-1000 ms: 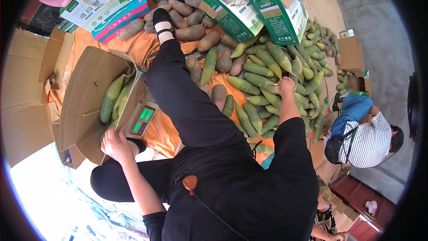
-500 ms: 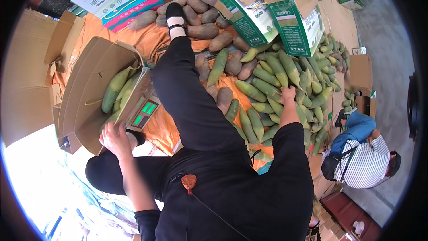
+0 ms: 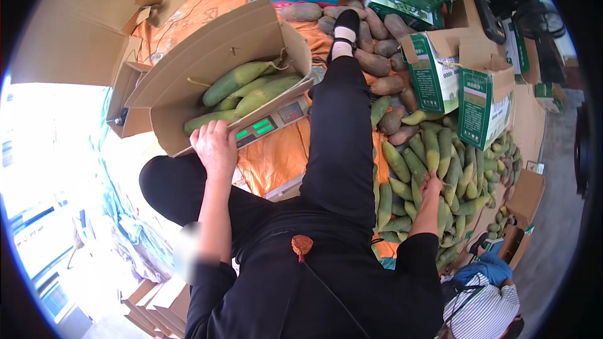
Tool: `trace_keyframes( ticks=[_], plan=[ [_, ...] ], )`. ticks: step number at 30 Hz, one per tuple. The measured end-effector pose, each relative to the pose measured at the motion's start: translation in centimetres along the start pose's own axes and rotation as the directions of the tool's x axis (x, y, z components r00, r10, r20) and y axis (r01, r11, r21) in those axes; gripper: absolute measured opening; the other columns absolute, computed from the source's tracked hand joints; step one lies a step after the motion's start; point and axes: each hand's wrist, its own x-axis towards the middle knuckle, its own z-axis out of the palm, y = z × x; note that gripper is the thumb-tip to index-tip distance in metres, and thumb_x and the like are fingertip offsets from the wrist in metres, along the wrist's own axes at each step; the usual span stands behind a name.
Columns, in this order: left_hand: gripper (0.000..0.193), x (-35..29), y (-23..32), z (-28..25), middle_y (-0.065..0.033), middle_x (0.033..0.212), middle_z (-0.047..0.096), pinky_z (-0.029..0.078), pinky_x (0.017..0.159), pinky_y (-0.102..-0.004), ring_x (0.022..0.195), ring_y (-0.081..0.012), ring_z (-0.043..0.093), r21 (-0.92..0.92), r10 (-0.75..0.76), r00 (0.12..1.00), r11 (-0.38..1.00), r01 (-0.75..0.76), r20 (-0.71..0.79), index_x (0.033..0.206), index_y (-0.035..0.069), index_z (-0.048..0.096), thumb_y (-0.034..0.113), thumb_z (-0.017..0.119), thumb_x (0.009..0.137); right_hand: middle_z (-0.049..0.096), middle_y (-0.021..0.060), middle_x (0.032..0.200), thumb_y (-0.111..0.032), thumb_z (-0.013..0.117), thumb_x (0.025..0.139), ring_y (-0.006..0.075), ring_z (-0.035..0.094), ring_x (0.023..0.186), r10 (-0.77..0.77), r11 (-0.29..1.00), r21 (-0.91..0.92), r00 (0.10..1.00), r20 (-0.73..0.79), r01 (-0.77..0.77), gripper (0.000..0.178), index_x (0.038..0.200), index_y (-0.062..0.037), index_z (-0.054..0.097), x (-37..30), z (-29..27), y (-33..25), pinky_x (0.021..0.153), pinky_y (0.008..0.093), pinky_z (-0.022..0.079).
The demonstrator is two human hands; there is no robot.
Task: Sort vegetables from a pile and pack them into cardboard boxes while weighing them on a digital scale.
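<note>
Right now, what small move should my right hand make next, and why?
I'd probably lift the long green radish with a pale tip: your right hand is at that tip, while your left hand rests at the edge of the open brown cardboard box, which holds similar green radishes.

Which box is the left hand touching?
The open brown cardboard box holding long green vegetables: the bare left hand is on its near edge; the printed green-and-white cartons are untouched.
</note>
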Motion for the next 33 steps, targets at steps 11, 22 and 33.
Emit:
trace_keyframes(
  ticks=[11, 22, 33],
  plan=[
    [0.017, 0.2, -0.5, -0.4, -0.0059, 0.080, 0.060, 0.038, 0.085, -0.0423, 0.084, -0.0263, 0.057, -0.053, -0.007, 1.000, 0.999, 0.009, 0.025, 0.080, 0.009, 0.060, 0.016, 0.071, 0.070, 0.049, -0.0030, 0.064, -0.029, 0.061, 0.089, 0.0090, 0.038, 0.048, -0.388, 0.904, -0.150, 0.915, 0.110, 0.401, 0.020, 0.085, -0.0091, 0.062, -6.2, 2.8, -5.2, 0.040, 0.0269, 0.027],
    [0.015, -0.2, -1.0, -0.3, -0.0070, 0.080, 0.060, 0.038, 0.085, -0.0429, 0.084, -0.0283, 0.057, -0.126, 0.005, 1.000, 0.992, -0.006, -0.009, 0.082, 0.008, 0.060, 0.015, 0.070, 0.073, 0.059, -0.0008, 0.082, -0.009, 0.056, 0.091, 0.0069, 0.051, 0.073, -0.832, 0.361, -0.149, 0.391, 0.393, 0.920, 0.018, 0.105, -0.0015, 0.063, -19.9, 9.5, -12.5, 0.068, 0.0213, 0.041],
    [0.018, -0.3, -2.6, -2.5, -0.0049, 0.089, 0.063, 0.040, 0.087, -0.0404, 0.089, -0.0255, 0.058, -0.318, -0.075, 0.957, 0.948, -0.019, -0.281, 0.092, 0.009, 0.064, 0.013, 0.070, 0.076, 0.048, -0.0064, 0.069, -0.010, 0.055, 0.093, 0.0002, 0.036, 0.057, -0.930, 0.255, 0.318, 0.142, 0.338, 0.913, 0.017, 0.106, -0.0002, 0.059, -33.3, 15.3, -21.5, 0.049, 0.0167, 0.028]
  ],
)
